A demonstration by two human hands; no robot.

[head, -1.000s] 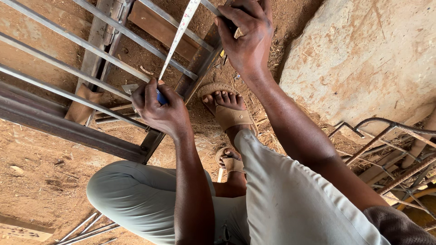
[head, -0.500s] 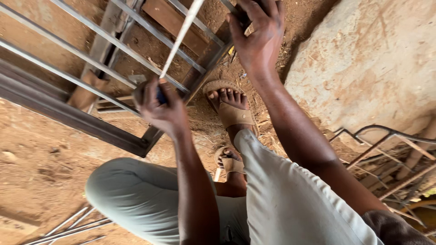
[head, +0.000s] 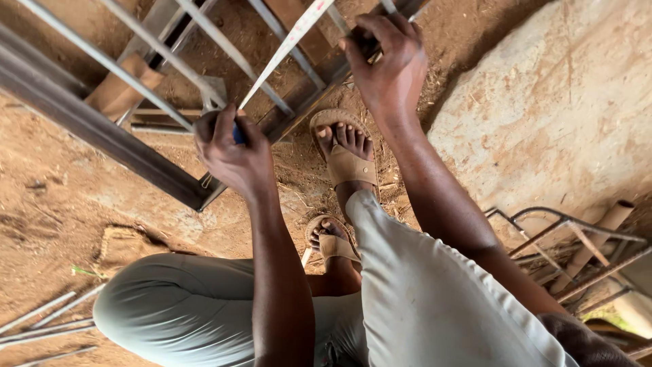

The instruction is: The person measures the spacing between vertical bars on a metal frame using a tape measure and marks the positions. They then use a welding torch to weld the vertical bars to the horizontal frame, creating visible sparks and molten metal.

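Left hand (head: 234, 153): we grip the tape measure (head: 288, 47) over the metal frame (head: 102, 132).
Right hand (head: 387, 61): clamps the tape's far end on the frame.
Risk: tape may slip off, we judge.

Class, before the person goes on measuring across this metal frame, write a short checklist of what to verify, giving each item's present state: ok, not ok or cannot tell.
1. Left hand grips the tape case: ok, fist closed around it.
2. Right hand holds the far end on the frame: ok, fingers pressed there.
3. Tape straight and taut between both hands: ok.
4. Tape end hooked on the frame edge: cannot tell, hidden under fingers.
5. Foot clear of the frame: ok, beside it on the ground.
6. Markings readable: cannot tell, too small.
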